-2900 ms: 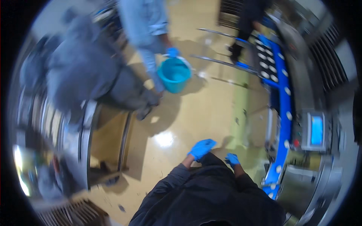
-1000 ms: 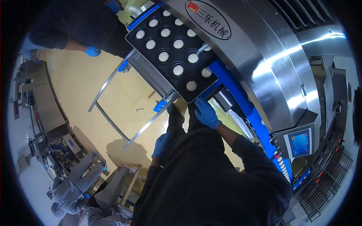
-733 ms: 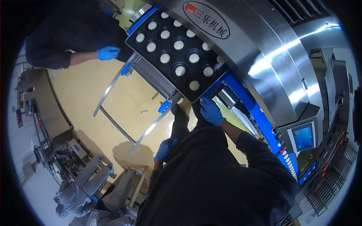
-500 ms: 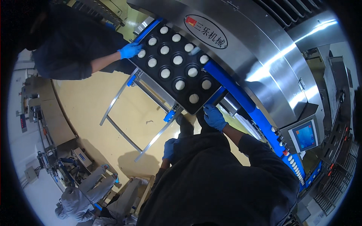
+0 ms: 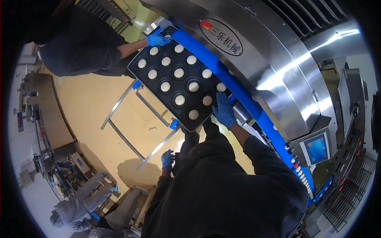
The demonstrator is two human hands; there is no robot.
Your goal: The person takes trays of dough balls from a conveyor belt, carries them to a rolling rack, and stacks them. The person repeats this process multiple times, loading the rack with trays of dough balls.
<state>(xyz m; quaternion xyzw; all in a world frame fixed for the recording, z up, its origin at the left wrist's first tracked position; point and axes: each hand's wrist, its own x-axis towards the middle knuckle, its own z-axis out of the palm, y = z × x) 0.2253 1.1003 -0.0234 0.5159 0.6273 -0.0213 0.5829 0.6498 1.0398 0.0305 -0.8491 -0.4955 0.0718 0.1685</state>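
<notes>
A black baking tray (image 5: 189,127) with round hollows, most holding a white dough ball (image 5: 179,100), lies partly on a metal rail frame (image 5: 129,143). My right hand (image 5: 224,111), in a blue glove, is open with fingers stretched along the tray's right edge, its fingertips close to the corner dough ball (image 5: 221,87). My left hand (image 5: 167,159), also gloved in blue, hangs open beside my body, away from the tray, with nothing visible in it. At the tray's far corner is a co-worker's blue-gloved hand (image 5: 158,39).
A blue conveyor (image 5: 248,101) runs past the tray beneath a curved steel machine housing (image 5: 274,67). To the right sit a touch screen (image 5: 317,147) and a row of dough balls (image 5: 302,177). More people in grey (image 5: 75,210) are at lower left.
The tray has shifted left and towards me, away from the conveyor. My right hand moved up along its edge with fingers straightened. The co-worker's hand slid to the far corner.
</notes>
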